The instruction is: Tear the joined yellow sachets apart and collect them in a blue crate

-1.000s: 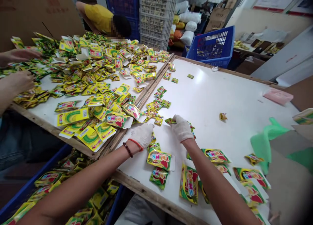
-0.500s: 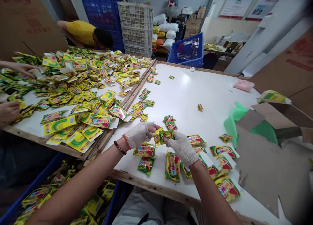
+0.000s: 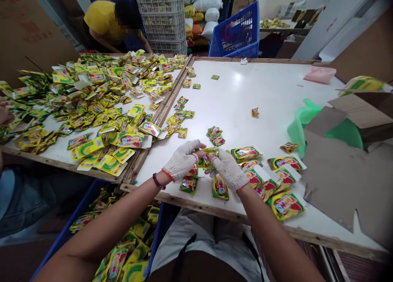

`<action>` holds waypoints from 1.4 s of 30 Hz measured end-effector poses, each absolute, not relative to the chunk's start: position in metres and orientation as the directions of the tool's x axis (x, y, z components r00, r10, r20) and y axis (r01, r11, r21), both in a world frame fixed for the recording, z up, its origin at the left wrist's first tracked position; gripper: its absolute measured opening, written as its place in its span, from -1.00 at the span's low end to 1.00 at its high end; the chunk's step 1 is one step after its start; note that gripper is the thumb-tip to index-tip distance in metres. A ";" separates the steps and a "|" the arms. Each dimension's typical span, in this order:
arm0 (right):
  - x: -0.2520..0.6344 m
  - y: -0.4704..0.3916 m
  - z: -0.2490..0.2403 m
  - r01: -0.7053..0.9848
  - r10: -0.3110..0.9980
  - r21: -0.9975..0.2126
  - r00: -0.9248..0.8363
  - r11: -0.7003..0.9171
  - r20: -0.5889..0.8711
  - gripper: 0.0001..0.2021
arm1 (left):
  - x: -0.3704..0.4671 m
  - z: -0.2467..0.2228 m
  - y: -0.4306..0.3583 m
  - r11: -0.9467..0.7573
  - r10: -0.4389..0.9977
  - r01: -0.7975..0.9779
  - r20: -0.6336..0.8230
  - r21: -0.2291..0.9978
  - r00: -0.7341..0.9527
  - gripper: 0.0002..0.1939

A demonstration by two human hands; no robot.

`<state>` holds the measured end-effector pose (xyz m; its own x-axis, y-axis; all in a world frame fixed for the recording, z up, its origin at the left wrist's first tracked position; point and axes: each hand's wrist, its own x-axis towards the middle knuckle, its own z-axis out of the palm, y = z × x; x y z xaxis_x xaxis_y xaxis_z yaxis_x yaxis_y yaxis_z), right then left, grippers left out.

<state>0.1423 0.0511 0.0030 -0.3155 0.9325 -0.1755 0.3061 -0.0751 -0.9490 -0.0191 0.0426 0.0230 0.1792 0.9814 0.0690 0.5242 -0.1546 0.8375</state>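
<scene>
Both hands wear white fingerless gloves and meet over the near part of the white table. My left hand (image 3: 185, 158) pinches the left side of a small green-yellow packet (image 3: 206, 159). On its right side my right hand (image 3: 226, 167) grips the same packet, partly covering it. Just beyond them lies a small cluster of green packets (image 3: 216, 136). Under and beside the hands are flat printed packs, among them an upright one (image 3: 220, 187) and a green one (image 3: 188, 184). More packs (image 3: 286, 203) lie to the right of my right hand.
A large pile of yellow packs (image 3: 101, 85) covers the left table. A wooden strip (image 3: 172, 100) divides the tables. Cardboard (image 3: 333, 171) and a green bag (image 3: 297, 128) lie right. A blue crate of packs (image 3: 66, 237) stands below left. A person in yellow (image 3: 102, 20) bends behind.
The view has tilted down and shifted. My hands have come closer together around the packet. The person in yellow has raised their body; the other person's hands at left have drawn back.
</scene>
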 end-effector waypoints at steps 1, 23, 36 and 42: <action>0.143 0.052 0.003 0.298 0.932 -0.948 -0.300 -0.112 -0.205 -0.87 | -0.027 0.023 0.040 -0.185 0.977 0.584 0.083 0.790 0.198 -0.63; 0.150 0.044 -0.013 0.777 0.979 -0.598 -0.183 0.198 0.085 -0.85 | -0.041 -0.010 0.016 -0.438 0.883 0.703 0.120 0.560 0.454 -0.62; 0.163 0.027 -0.010 0.863 0.939 -0.380 -0.268 0.333 0.215 -0.89 | -0.028 -0.023 0.004 -0.433 0.901 0.746 0.255 0.506 0.350 -0.57; 0.175 0.027 -0.006 0.771 0.916 -0.503 -0.379 0.391 0.131 -0.83 | -0.030 -0.019 0.004 -0.435 0.897 0.703 0.200 0.562 0.395 -0.55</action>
